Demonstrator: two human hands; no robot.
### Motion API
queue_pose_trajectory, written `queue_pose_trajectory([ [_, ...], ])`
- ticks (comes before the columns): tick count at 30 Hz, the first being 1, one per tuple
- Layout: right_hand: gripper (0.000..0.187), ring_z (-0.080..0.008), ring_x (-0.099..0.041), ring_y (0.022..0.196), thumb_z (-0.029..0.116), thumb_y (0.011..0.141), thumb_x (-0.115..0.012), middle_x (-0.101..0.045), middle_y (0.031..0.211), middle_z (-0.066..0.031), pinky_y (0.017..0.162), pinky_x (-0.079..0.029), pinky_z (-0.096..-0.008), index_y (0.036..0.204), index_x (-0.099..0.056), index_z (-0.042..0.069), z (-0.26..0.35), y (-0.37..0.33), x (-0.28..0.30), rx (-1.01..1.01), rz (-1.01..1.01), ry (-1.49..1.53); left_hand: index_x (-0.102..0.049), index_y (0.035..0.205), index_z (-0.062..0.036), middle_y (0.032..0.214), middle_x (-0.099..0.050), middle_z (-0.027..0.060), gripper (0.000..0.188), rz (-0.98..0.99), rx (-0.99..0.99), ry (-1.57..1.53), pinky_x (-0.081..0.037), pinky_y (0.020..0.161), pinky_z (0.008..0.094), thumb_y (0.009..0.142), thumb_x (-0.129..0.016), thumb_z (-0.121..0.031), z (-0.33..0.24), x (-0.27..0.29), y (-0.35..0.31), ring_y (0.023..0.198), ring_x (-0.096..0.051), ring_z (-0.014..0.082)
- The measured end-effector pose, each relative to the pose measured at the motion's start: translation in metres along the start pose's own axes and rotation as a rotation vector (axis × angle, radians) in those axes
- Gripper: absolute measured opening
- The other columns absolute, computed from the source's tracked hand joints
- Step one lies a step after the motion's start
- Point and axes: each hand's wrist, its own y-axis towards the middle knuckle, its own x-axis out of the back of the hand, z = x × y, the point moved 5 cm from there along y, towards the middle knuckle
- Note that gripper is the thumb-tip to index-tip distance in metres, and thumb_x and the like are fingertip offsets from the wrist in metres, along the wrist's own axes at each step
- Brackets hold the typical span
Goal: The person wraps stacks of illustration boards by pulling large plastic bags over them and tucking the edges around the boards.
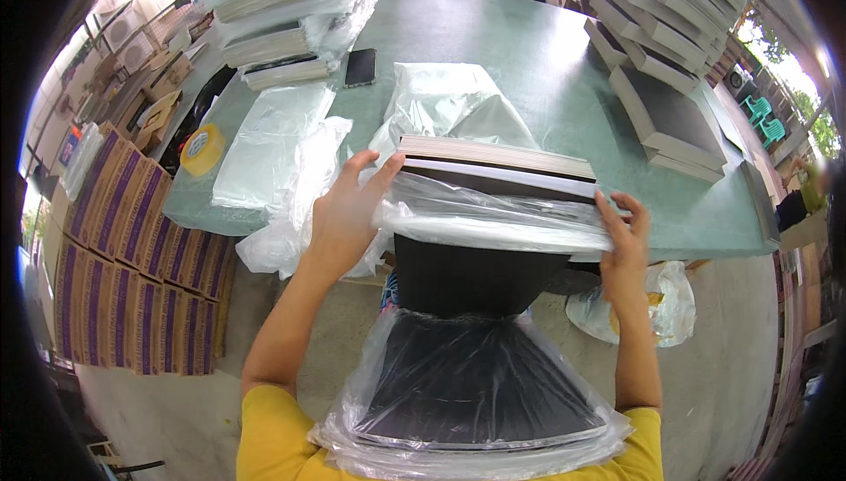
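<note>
In front of me, a stack of flat black and white boards stands on edge at the table's front, partly inside a clear plastic bag. My left hand grips the bag's left edge, its thumb and forefinger at the boards' left corner. On the other side, my right hand pinches the bag's right edge near the boards' right corner. Some fingertips are hidden behind the plastic. Below hangs a black panel, and closer to me lies a flat black piece wrapped in clear plastic.
Clear plastic bags lie on the green table, beside a yellow tape roll and a phone. Wrapped stacks rise at left, black boards at right. Cardboard cartons stand left; a plastic bag lies below right.
</note>
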Motion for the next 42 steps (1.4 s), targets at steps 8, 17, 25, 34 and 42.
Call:
queue_pose_trajectory([
  [8, 0.017, -0.0104, -0.054, 0.063, 0.0, 0.062, -0.064, -0.061, 0.072, -0.0043, 0.062, -0.042, -0.0209, 0.079, -0.062, -0.002, -0.05, -0.037, 0.005, -0.452, 0.564, 1.491, -0.054, 0.101, 0.0003, 0.081, -0.059, 0.0074, 0.037, 0.503, 0.522, -1.316, -0.043, 0.051, 0.0188, 0.067, -0.065, -0.011, 0.03, 0.004, -0.034, 0.065, -0.055, 0.0094],
  [17, 0.069, -0.0173, -0.054, 0.073, 0.06, 0.074, -0.045, -0.059, 0.09, -0.011, 0.061, -0.042, -0.0284, 0.098, -0.057, -0.004, -0.017, -0.091, 0.006, -0.259, 1.046, 1.349, -0.055, 0.1, 0.0028, 0.088, -0.059, 0.01, 0.04, 1.117, 0.481, -1.463, -0.044, 0.068, 0.0243, 0.064, -0.067, -0.01, -0.008, -0.004, -0.096, 0.077, -0.055, 0.014],
  [25, 0.019, -0.0107, -0.048, 0.067, 0.008, 0.072, -0.062, -0.054, 0.078, -0.0054, 0.054, -0.039, -0.0215, 0.086, -0.054, -0.003, 0.019, -0.105, 0.041, -0.157, 1.394, 1.099, -0.051, 0.108, 0.0025, 0.091, -0.059, 0.0094, 0.042, 1.253, -0.005, -1.489, -0.042, 0.073, 0.0254, 0.069, -0.061, -0.007, -0.015, 0.011, -0.117, 0.08, -0.055, 0.0156],
  [34, 0.014, -0.0049, -0.049, 0.067, 0.002, 0.07, -0.055, -0.054, 0.074, -0.0003, 0.057, -0.039, -0.0197, 0.084, -0.053, 0.0, 0.008, -0.094, 0.034, -0.632, 0.922, 1.356, -0.056, 0.085, 0.0006, 0.081, -0.058, 0.0062, 0.023, 1.365, 0.005, -1.382, -0.042, 0.067, 0.0261, 0.075, -0.063, -0.019, -0.065, 0.043, -0.082, 0.073, -0.053, 0.014],
  [42, 0.008, -0.0146, -0.059, 0.072, 0.005, 0.076, -0.052, -0.058, 0.079, -0.0059, 0.065, -0.049, -0.0296, 0.083, -0.05, 0.002, 0.049, 0.016, 0.028, -0.608, 0.663, 1.952, -0.053, 0.084, -0.003, 0.079, -0.053, 0.002, 0.021, 0.36, 0.344, -0.695, -0.041, 0.068, 0.0245, 0.064, -0.058, -0.006, 0.002, 0.013, -0.004, 0.077, -0.051, 0.01],
])
